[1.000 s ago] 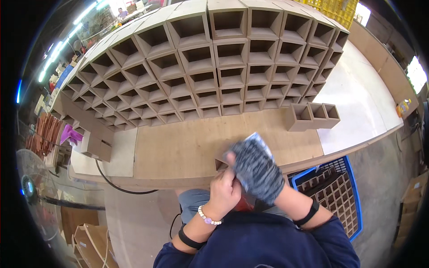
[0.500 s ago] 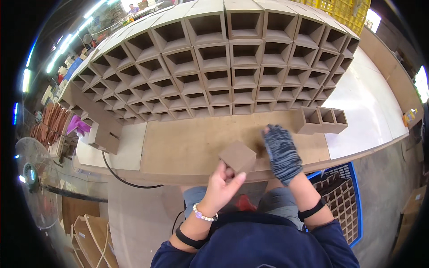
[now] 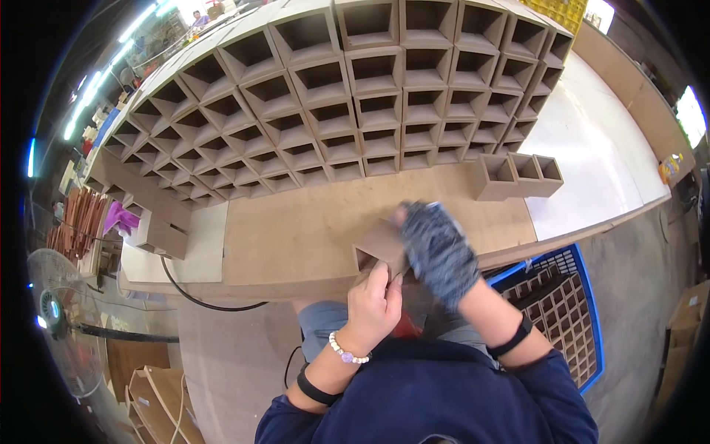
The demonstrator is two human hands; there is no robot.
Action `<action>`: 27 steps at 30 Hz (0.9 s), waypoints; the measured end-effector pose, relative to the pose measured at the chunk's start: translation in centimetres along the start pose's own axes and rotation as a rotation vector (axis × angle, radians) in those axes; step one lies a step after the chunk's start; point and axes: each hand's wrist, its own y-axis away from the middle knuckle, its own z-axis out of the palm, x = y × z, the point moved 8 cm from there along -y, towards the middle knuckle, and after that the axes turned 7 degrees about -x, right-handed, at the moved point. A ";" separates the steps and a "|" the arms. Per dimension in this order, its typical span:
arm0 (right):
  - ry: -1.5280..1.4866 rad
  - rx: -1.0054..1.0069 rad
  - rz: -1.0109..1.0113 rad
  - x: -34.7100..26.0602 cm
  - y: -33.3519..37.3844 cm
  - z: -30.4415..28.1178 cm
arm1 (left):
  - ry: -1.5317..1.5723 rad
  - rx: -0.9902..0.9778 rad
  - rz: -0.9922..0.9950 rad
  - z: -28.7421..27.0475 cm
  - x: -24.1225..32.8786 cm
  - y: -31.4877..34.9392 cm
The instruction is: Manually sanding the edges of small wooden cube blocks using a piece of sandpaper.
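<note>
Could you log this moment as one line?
Left hand: holding brown box | Right hand: gloved, over box's right side | Beyond: stacked open-ended boxes

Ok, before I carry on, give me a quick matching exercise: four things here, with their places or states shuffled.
Things
1. small brown box
2. right hand
3. blue crate
4. purple cloth

Places or states
A. by the left end of the table
B. near the table's front edge, with the left hand at its near end
C. covered by a grey knitted glove
D. lower right, below the table's front edge

Pairs: 1-B, 2-C, 3-D, 4-A
</note>
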 end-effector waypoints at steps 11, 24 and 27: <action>0.021 -0.075 -0.024 -1.1 0.6 0.5 | 0.018 0.005 0.037 0.1 -0.4 0.4; 0.092 -0.039 0.022 1.6 1.6 2.6 | 0.623 0.051 -0.248 0.0 -1.5 0.4; 0.067 0.019 0.137 4.9 2.5 1.4 | 0.923 0.024 -0.403 -0.6 -2.9 0.8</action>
